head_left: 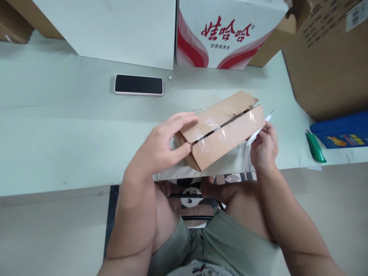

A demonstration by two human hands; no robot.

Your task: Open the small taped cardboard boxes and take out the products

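A small brown cardboard box [227, 132] is tilted at the table's front edge, with clear tape across its top. A dark slit runs along the seam between its two flaps, and the cardboard is torn towards the far right end. My left hand [165, 143] grips the box's left end, thumb at the near corner and fingers on the upper flap. By the right end, my right hand [264, 145] is closed around a slim white utility knife [254, 136], its thin tip pointing up and away. My palm and fingers partly hide the knife.
Behind the box lie a phone [138, 85] and a white scrap [170, 78]. A red-and-white carton [212, 42] and a white panel [123, 30] stand at the back. On the right are a green-handled tool [315, 147], a blue packet [342, 128] and a large carton [327, 57].
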